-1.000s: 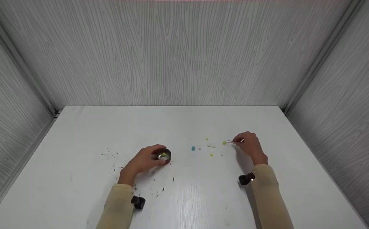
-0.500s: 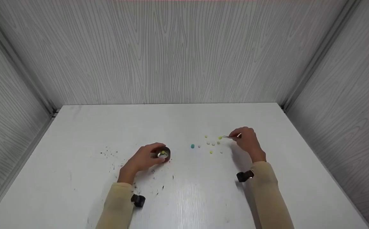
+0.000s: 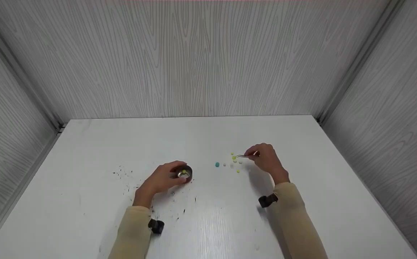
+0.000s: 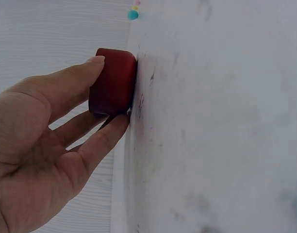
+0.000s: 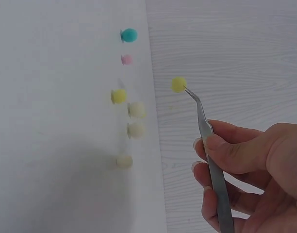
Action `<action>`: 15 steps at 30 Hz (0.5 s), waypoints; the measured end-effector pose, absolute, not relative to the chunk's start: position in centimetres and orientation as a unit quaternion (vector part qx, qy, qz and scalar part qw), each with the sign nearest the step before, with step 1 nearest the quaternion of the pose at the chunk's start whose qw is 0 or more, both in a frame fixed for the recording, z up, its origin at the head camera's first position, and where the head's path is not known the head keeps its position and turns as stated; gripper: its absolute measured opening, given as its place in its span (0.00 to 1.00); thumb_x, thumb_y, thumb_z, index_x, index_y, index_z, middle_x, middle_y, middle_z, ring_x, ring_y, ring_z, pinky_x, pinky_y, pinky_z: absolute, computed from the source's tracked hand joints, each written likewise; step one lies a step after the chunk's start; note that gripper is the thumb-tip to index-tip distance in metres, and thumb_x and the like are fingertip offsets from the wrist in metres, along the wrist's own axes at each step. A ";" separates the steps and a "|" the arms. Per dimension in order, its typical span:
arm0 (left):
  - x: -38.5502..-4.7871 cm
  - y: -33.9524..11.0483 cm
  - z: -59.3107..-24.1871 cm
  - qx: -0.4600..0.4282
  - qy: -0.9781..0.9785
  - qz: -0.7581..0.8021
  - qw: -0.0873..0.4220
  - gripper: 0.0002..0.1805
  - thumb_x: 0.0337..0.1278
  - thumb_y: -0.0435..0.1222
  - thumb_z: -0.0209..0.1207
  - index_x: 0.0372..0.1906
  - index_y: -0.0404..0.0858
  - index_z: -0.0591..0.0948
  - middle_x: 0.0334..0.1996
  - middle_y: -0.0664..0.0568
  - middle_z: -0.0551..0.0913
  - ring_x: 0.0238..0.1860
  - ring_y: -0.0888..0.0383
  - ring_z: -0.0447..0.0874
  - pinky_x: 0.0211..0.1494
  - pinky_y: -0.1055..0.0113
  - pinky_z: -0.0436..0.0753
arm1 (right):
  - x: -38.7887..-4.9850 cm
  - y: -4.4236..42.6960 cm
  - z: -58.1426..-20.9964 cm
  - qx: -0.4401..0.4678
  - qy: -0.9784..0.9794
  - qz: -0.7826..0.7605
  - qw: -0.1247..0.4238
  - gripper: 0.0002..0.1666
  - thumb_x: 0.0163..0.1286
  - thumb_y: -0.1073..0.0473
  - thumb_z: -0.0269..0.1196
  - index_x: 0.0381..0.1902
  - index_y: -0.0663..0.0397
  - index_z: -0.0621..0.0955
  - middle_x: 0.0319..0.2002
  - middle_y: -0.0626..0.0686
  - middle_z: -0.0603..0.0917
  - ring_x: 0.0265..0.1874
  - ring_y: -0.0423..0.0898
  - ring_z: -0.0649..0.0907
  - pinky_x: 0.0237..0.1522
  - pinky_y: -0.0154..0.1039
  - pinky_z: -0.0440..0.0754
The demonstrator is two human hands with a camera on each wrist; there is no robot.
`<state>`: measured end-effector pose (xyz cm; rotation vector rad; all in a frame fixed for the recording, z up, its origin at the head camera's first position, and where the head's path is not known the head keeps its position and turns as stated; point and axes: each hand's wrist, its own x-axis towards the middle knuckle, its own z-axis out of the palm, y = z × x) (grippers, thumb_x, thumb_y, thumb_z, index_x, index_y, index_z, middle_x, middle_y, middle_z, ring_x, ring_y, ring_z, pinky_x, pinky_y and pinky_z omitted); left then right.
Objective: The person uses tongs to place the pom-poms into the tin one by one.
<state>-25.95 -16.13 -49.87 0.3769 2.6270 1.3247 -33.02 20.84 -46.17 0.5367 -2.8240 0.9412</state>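
Note:
My left hand (image 3: 159, 180) grips a small red cup (image 4: 113, 82) by its sides, thumb on one side and fingers on the other. The cup stands on the table, its inside shiny, and a small yellow ball (image 3: 184, 172) shows in it. My right hand (image 3: 266, 160) pinches bent-tip metal tweezers (image 5: 214, 170). Between the tweezer tips is a fuzzy yellow ball (image 5: 179, 84), held above the tabletop. Below and around it lie a turquoise ball (image 5: 129, 35), a pink ball (image 5: 127, 59), another yellow ball (image 5: 119, 96) and several whitish balls (image 5: 137, 130).
The white table (image 3: 122, 140) has dark specks (image 3: 123, 174) left of the cup and more near my left wrist. Wood-grain panels (image 3: 194, 57) enclose the back and both sides. A small black camera (image 3: 267, 200) sits on each wrist.
My right hand has moved left with the tweezers, carrying the yellow ball off its spot at the right and over the other balls. The left hand and cup have stayed put.

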 end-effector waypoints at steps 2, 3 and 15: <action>-26.1 -16.1 -49.9 0.130 0.883 0.442 0.084 0.29 0.67 0.36 0.66 0.72 0.41 0.74 0.68 0.39 0.79 0.70 0.37 0.76 0.72 0.40 0.74 | -32.9 20.4 -46.1 0.187 -0.929 0.314 0.059 0.10 0.67 0.73 0.67 0.39 0.58 0.92 0.41 0.58 0.92 0.43 0.56 0.85 0.48 0.53 0.84; -26.1 -16.1 -49.9 0.128 0.883 0.444 0.084 0.29 0.67 0.36 0.66 0.72 0.42 0.74 0.68 0.40 0.79 0.70 0.38 0.76 0.73 0.41 0.74 | -32.8 20.1 -46.1 0.188 -0.928 0.315 0.058 0.10 0.67 0.73 0.67 0.39 0.57 0.92 0.41 0.58 0.92 0.43 0.56 0.84 0.49 0.52 0.83; -26.2 -16.0 -49.9 0.135 0.884 0.440 0.080 0.29 0.67 0.35 0.66 0.71 0.39 0.74 0.67 0.38 0.79 0.70 0.37 0.76 0.72 0.40 0.75 | -32.5 16.8 -45.7 0.214 -0.923 0.319 0.041 0.10 0.68 0.72 0.67 0.39 0.56 0.92 0.40 0.56 0.92 0.40 0.52 0.85 0.45 0.47 0.83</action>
